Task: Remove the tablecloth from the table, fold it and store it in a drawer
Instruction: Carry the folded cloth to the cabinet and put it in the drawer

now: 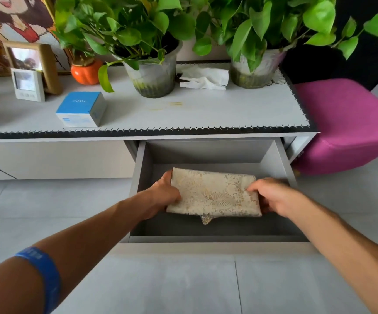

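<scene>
The folded tablecloth [215,193], a cream lace rectangle, is inside the pulled-out grey drawer [212,239] of a low cabinet. My left hand [164,192] grips its left edge and my right hand [271,196] grips its right edge. A small corner of lace hangs below the near edge of the fold. I cannot tell whether the cloth rests on the drawer bottom or is held just above it. The rest of the drawer's inside looks bare.
The cabinet top [206,109] carries two potted plants [154,73], [257,66], a crumpled tissue [203,79], a blue-and-white box [81,108], an orange pumpkin pot [86,72] and photo frames [33,69]. A magenta pouf [346,125] sits right of the cabinet. Grey floor tiles lie below.
</scene>
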